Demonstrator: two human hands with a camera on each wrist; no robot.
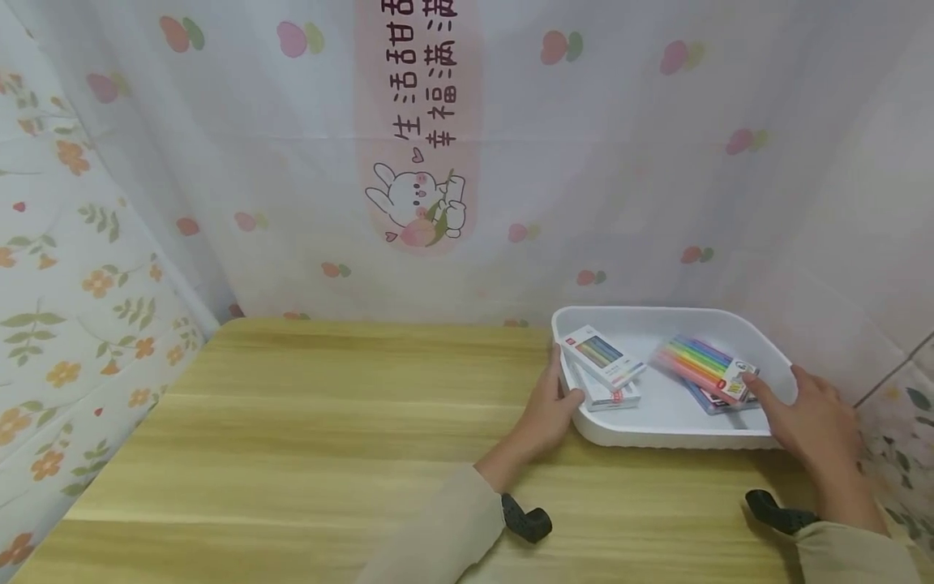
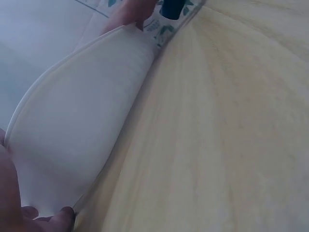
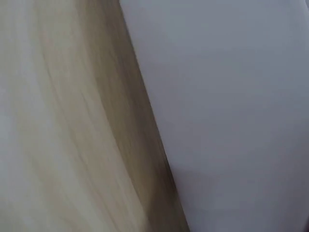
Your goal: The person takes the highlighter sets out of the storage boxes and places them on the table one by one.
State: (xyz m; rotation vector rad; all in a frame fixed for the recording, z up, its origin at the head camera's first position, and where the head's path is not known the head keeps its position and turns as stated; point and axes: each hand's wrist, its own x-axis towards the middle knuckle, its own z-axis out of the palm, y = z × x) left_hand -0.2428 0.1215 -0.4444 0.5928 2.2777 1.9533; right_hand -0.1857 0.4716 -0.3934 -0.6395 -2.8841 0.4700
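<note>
Far to the left of the white tray (image 1: 671, 439) hangs a cloth (image 1: 80, 308) with orange flowers and green leaves. Nearer, also left of the tray, stretches the bare wood-grain surface of the table (image 1: 328, 422). Behind the tray and reaching well to its left, a pale curtain (image 1: 620, 178) carries fruit shapes, lettering and a sideways rabbit print (image 1: 419, 203). In front of the tray and to its left come a beige sleeve (image 1: 438, 527) and a black curved piece (image 1: 527, 519) at the wrist.

The left hand (image 1: 550, 410) grips the tray's left end, thumb at the rim and fingers round the outside. The tray sits over the table; whether its base touches the wood cannot be told. Inside its left end, a white box (image 1: 601, 357) with a picture of coloured sticks leans across a second box (image 1: 613, 399). Toward the tray's right end, a pack of rainbow-coloured pens (image 1: 704, 369) overlaps a darker-edged pack (image 1: 722, 408).

The right hand (image 1: 817, 418) clasps the tray's right end, its thumb reaching inside over the rim; whether the thumb touches the pens is unclear. In front of that end is another black piece (image 1: 781, 513).
</note>
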